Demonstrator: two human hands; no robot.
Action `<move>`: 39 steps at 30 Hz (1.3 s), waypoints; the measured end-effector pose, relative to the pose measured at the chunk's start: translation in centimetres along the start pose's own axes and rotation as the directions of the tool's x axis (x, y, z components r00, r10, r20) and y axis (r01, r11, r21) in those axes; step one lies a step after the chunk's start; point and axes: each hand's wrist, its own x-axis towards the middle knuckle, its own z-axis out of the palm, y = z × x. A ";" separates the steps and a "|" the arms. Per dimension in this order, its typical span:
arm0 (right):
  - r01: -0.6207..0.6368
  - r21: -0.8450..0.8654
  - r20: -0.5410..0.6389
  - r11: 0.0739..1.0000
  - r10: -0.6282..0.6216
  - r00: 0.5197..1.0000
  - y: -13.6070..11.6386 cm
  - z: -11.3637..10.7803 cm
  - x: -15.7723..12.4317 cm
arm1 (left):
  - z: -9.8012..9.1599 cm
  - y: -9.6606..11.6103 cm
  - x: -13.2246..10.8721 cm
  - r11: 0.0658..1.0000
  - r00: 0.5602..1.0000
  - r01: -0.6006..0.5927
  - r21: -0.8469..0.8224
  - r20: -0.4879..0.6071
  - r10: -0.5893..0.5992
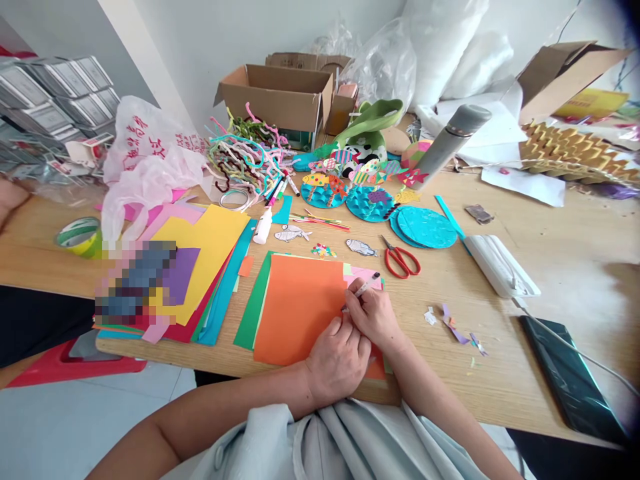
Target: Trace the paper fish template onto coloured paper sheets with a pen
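My right hand [373, 310] pinches a white pen [367, 285] with a dark end, its tip low over the right side of an orange sheet of paper [300, 303]. Curled and resting on that sheet, my left hand [340, 360] lies against the right one; its fingertips are hidden, so what they hold or press cannot be made out. Green paper [253, 313] and pink paper [360, 272] stick out from under the orange sheet. Beyond it are red-handled scissors [401, 260], two paper fish, one a grey fish cutout [361, 247], and small colourful bits [324, 251].
Coloured sheets [200, 247] are stacked at left beside green tape [79, 235]. Behind stand a glue bottle [263, 227], pipe cleaners [250, 160], blue discs [425, 227] and a grey thermos [453, 140]. At right lie a power strip [500, 265], a phone [570, 373] and paper scraps [455, 327].
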 end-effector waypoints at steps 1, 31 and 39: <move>0.003 -0.005 -0.001 1.000 -0.003 1.000 0.0 0.0 0.0 | 0.0 0.0 0.0 1.000 1.000 0.000 0.003 -0.007 0.000; -0.052 0.381 -0.483 0.923 0.247 0.840 -0.9 -3.7 -4.6 | -6.0 -3.7 4.3 0.960 0.855 0.029 -0.280 0.504 0.121; 0.070 0.441 -0.553 0.895 0.209 0.806 -1.0 -2.9 -8.3 | -7.1 -6.1 8.6 0.938 0.699 0.167 -0.302 0.708 0.103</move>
